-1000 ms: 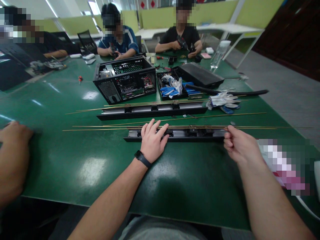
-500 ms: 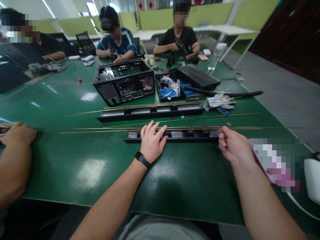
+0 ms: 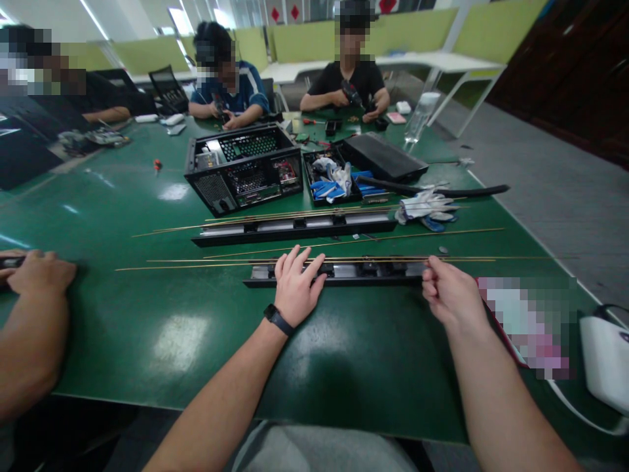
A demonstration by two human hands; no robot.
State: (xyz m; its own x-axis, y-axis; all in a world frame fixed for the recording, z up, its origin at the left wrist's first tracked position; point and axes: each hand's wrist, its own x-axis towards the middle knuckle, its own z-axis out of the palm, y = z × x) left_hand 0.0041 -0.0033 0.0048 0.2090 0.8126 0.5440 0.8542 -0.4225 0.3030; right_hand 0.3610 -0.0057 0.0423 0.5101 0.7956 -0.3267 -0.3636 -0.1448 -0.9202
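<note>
On the green table (image 3: 147, 328), the left hand (image 3: 296, 288) lay flat, fingers spread, on the near black rail (image 3: 363, 272), which lay crosswise just ahead of the person. The right hand (image 3: 449, 295) had its fingers curled tight at the rail's right end, though whether they pinched the rail or one of the thin brass rods (image 3: 196, 264) along it could not be told. Beyond lay a second black rail (image 3: 295, 229), white work gloves (image 3: 425, 208) to its right, and an open black computer case (image 3: 243, 167) farther back
</note>
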